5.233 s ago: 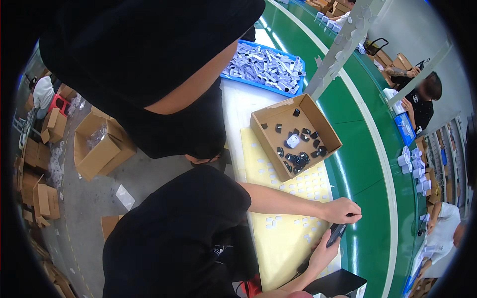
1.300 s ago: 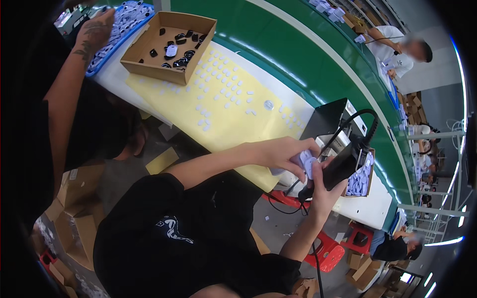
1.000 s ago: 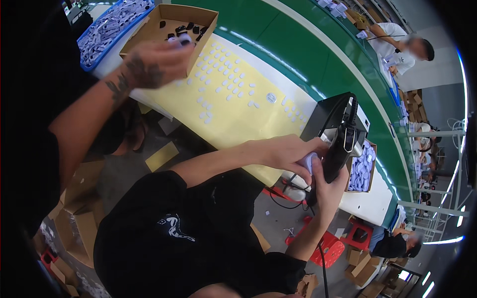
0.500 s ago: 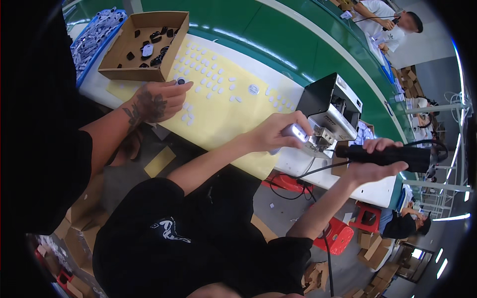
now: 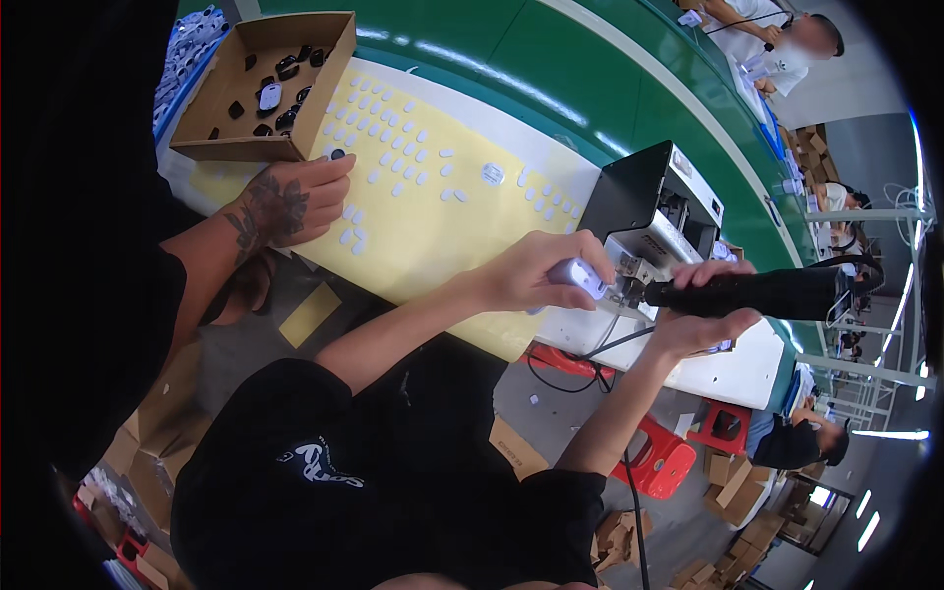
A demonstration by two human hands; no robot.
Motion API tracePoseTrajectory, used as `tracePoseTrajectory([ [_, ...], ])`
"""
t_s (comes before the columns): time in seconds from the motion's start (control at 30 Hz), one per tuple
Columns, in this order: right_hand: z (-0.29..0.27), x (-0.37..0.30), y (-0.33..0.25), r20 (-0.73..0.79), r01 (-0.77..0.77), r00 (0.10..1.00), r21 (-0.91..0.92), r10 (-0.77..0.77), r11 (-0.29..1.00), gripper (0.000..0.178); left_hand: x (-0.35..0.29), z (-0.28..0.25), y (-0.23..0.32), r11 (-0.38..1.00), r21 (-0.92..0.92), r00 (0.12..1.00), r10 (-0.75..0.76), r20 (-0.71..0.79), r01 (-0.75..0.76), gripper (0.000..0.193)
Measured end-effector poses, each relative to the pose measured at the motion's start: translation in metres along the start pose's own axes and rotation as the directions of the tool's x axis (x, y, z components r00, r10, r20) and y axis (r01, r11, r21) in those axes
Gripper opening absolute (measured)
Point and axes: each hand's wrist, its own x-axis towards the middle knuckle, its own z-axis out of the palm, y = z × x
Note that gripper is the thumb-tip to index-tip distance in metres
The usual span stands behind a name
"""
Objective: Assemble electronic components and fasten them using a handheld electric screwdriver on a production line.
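Observation:
My left hand (image 5: 531, 273) is closed round a small white-lavender plastic casing (image 5: 578, 279), held up over the front edge of the table. My right hand (image 5: 700, 332) grips a black electric screwdriver (image 5: 772, 294), lying almost level with its tip pointing left at the casing. The tip is close to the casing's right end; whether they touch I cannot tell. Just behind both stands a black-and-silver boxy machine (image 5: 657, 211), with a small metal block at its front that the screwdriver's tip partly overlaps.
Rows of small white oval pieces (image 5: 398, 143) lie on a yellow sheet (image 5: 413, 231). Left of them, a cardboard box (image 5: 241, 147) holds black parts. A co-worker's tattooed hand (image 5: 295, 202) pinches a small dark-topped piece there. The screwdriver's cable hangs past red stools (image 5: 661, 460).
My right hand has brought the screwdriver left, closer to the casing. My left hand has shifted slightly, with the casing tilted a little. The whole view has moved somewhat.

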Motion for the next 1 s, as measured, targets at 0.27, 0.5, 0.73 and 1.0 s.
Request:
tracePoseTrajectory([
  [0.27,-0.004,-0.004,0.004,-0.003,0.008,1.000,0.003,-0.008,1.000,0.069,0.000,0.000,0.000,1.000,0.027,1.000,0.011,0.004,-0.011,0.038],
  [0.5,-0.005,-0.014,-0.036,0.030,-0.033,0.999,0.121,0.030,0.992,0.072,-0.001,-0.001,0.005,0.997,0.069,1.000,-0.016,-0.011,0.017,0.039],
  [0.73,0.056,0.012,-0.097,0.175,0.007,0.983,0.262,-0.055,0.965,0.077,0.002,-0.003,0.018,0.983,0.010,0.983,-0.183,0.032,0.183,0.038],
  [1.0,0.086,0.012,-0.078,0.321,-0.072,0.947,0.185,0.009,0.980,0.080,0.001,-0.002,0.020,0.969,0.037,0.969,-0.245,0.032,0.244,0.034],
])
